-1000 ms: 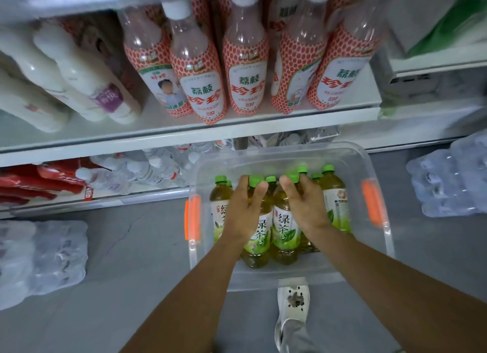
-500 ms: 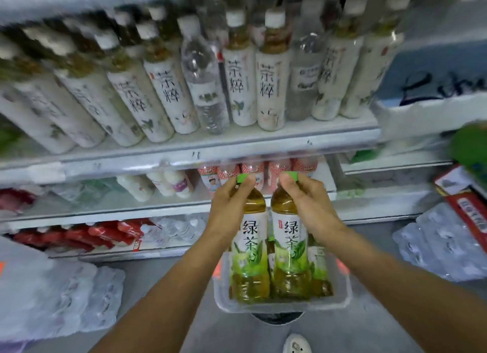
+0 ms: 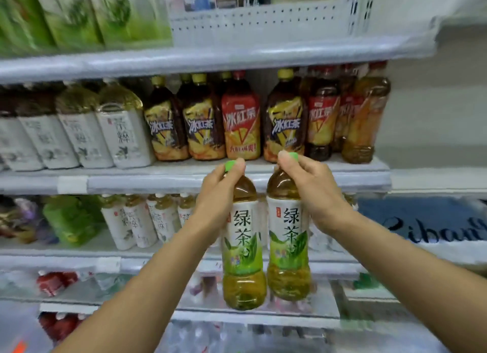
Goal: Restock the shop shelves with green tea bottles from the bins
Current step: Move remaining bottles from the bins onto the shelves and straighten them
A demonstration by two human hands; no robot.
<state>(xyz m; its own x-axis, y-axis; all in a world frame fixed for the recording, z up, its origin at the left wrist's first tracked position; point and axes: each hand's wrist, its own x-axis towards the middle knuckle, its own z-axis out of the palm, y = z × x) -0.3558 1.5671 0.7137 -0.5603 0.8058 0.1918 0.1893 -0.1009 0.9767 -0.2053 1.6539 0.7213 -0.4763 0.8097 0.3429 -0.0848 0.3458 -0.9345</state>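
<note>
Green screw caps [image 3: 229,165] top two clear plastic bottles of green tea, and each bottle is held at that cap. The left hand [image 3: 218,194] curls fingers and thumb round the top of the left green tea bottle [image 3: 243,247], and the right hand [image 3: 313,192] clamps the right green tea bottle [image 3: 288,242] the same way. Both bottles hang upright, side by side and almost touching, just in front of and below the iced tea shelf [image 3: 158,180], their caps about level with its front lip. They look full nearly to the neck with amber-green liquid, so I judge them fairly heavy for a fingertip hold and inclined to swing from the top. The small cap offers little to grip. Each body is thin-walled and rounded at shoulder and base. It is stiff enough to stand but would likely dent under a hard squeeze, and the glossy white-and-green sleeve round its middle looks slick. The bottles are not fragile, though a drop could split one. For setting down, a hold round the labelled waist or a palm under the base would steady it better. On the iced tea shelf stand dark iced tea bottles [image 3: 241,126] in yellow and red wrappers, with squarish white-labelled tea bottles [image 3: 123,134] to their left. The shelf looks like pale painted metal with a smooth edge strip.
</note>
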